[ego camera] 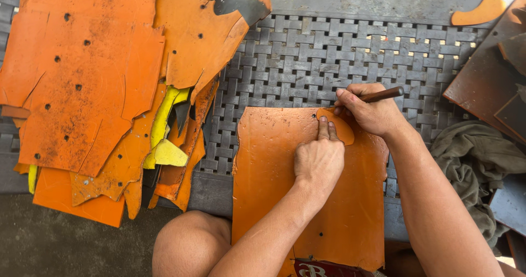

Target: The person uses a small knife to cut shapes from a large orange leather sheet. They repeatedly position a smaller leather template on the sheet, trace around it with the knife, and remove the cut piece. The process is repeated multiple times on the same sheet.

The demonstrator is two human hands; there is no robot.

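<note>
An orange sheet point(274, 189) lies flat on a dark woven mat point(339, 52) in front of me. On its upper edge rests a small curved orange template piece point(344, 132). My left hand point(319, 157) presses that piece down with two fingertips. My right hand point(371, 111) is wrapped around a brown-handled tool point(386, 94), its tip hidden at the template's upper edge.
A big pile of orange sheets point(82, 80) with holes and some yellow scraps point(164, 140) fills the left. Dark brown sheets point(490, 74) and a grey-green cloth point(474, 156) lie at right. A cut orange piece point(482, 11) sits at the far right. My knee point(189, 244) is below.
</note>
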